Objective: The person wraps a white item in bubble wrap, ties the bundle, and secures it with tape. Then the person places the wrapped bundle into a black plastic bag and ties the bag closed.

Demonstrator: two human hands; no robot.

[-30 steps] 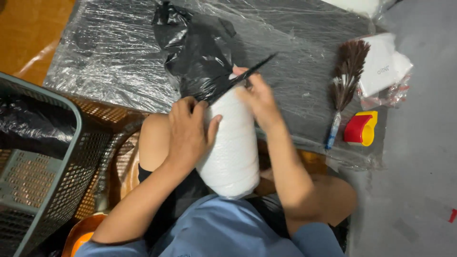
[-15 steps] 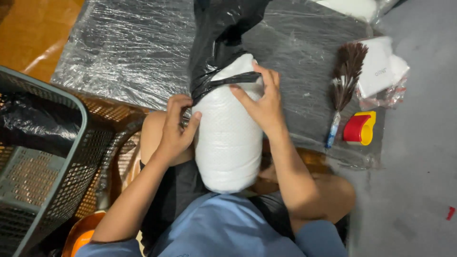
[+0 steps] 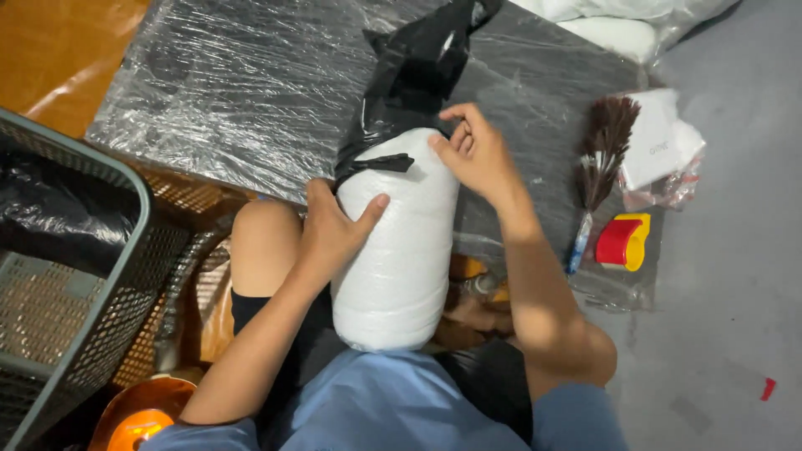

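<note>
Two bare hands worked on a white bubble-wrapped bundle (image 3: 397, 250), which stood tilted between the person's knees, its lower end resting against the blue shorts (image 3: 376, 413) nearest the camera. The left hand (image 3: 334, 230) was wrapped around the bundle's left flank, fingers (image 3: 368, 213) curled onto the white wrap and thumb along the side, gripping it firmly. The right hand (image 3: 476, 150) sat at the bundle's upper right shoulder, fingertips pinched together on the wrap just where a black plastic bag (image 3: 409, 75) began; whether it held the wrap or the bag's edge could not be told. The bag covered the top of the bundle, a black strip (image 3: 380, 163) of it lying across the white surface, and the rest rose crumpled away from the person.

To the left, close by, stood a grey mesh basket (image 3: 92, 250) with dark plastic inside, and an orange round object (image 3: 138, 418) showed at the bottom edge. Beyond the knees lay a dark board covered in clear film (image 3: 234, 92), spread across the floor. On its right part rested a small brown-bristled brush (image 3: 597, 167), a red and yellow tape dispenser (image 3: 622, 240) just beside it, and white packets in clear wrapping (image 3: 668, 150) farther out. The grey floor (image 3: 735, 292) ran off to the right.
</note>
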